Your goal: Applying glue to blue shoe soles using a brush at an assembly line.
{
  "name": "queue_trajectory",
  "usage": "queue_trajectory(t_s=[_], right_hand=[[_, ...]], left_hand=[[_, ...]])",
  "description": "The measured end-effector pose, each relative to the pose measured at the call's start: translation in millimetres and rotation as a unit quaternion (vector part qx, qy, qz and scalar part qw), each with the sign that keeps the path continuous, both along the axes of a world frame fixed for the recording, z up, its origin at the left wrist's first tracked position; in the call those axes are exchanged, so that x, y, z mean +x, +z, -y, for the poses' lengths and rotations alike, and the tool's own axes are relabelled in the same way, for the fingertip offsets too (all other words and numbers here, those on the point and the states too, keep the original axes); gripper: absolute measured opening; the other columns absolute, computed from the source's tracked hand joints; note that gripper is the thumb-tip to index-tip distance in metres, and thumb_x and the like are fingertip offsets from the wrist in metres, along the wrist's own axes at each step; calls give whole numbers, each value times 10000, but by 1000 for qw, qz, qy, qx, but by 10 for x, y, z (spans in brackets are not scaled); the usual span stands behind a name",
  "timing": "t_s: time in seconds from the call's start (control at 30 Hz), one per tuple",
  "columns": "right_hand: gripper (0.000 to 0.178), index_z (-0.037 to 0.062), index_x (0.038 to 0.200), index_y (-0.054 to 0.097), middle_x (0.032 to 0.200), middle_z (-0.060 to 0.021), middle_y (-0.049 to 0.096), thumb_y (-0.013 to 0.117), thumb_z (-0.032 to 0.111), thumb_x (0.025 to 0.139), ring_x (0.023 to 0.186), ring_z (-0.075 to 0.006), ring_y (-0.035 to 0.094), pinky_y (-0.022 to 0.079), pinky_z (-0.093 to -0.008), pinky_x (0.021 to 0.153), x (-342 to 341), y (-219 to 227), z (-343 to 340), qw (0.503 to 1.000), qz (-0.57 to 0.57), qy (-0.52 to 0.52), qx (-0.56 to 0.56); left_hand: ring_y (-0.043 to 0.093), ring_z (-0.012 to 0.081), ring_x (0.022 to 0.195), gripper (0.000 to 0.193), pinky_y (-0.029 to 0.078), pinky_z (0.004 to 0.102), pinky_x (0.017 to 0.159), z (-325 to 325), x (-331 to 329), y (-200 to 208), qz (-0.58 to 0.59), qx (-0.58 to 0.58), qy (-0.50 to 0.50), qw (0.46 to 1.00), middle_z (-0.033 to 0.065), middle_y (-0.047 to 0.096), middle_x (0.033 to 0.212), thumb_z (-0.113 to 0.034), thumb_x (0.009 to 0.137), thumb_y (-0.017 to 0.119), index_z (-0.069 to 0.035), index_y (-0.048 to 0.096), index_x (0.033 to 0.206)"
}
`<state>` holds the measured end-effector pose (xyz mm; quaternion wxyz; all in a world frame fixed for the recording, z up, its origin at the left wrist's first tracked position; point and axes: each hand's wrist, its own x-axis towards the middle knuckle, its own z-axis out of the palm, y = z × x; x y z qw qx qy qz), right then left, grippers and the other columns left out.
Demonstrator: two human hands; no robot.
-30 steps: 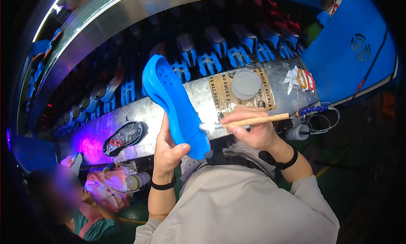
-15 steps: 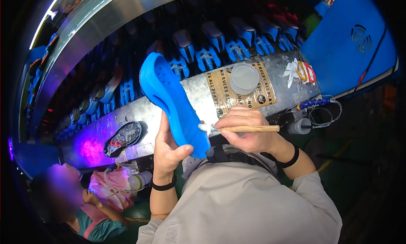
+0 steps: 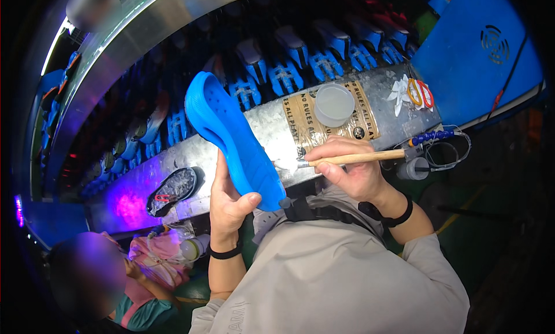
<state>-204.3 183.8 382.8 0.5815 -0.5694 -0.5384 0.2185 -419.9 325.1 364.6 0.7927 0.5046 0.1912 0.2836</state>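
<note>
A blue shoe sole (image 3: 237, 140) with a raised rim is held up at a tilt in my left hand (image 3: 230, 202). My thumb lies across its near edge, while the fingers go behind it and are hidden. My right hand (image 3: 350, 169) is closed round the wooden handle of a brush (image 3: 367, 157). The brush's white bristle end sits at the right edge of the sole; whether it touches cannot be made out. Beyond my right hand, a translucent tub (image 3: 335, 104) of whitish liquid stands on a flat piece of brown cardboard (image 3: 300, 123).
A metal ledge (image 3: 260, 126) runs along a conveyor carrying blue shoe parts (image 3: 283, 78). Scissors (image 3: 421, 94) lie on white scraps at the ledge's right end. A dark sole-shaped tray (image 3: 173, 190) rests at left. A blue machine panel (image 3: 485, 50) bounds the right. Another person (image 3: 139, 305) sits lower left.
My right hand has moved slightly right, drawing the brush outward from the sole's face to its edge. The sole has shifted slightly left.
</note>
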Motion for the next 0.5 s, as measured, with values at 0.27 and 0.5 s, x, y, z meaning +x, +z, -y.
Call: queue_trajectory(t_s=[0.27,0.5], right_hand=[[229,-44,1099,702,880,-122,693,604,47,913,779,-190,643,503,-298,719,213,-228,67,986,36,-145,77],[296,-54,1269,618,1204,-120,631,509,59,1018,983,-177,617,508,-311,893,797,-890,385,914,-32,-395,85]], left_hand=[[626,343,1196,1035,535,459,992,-30,-62,-6,25,-87,-57,994,212,515,1410,-490,893,690,-10,112,1605],[693,406,940,991,636,427,651,-419,-91,896,75,-113,-143,980,347,560,1248,-628,842,578,40,311,1524]])
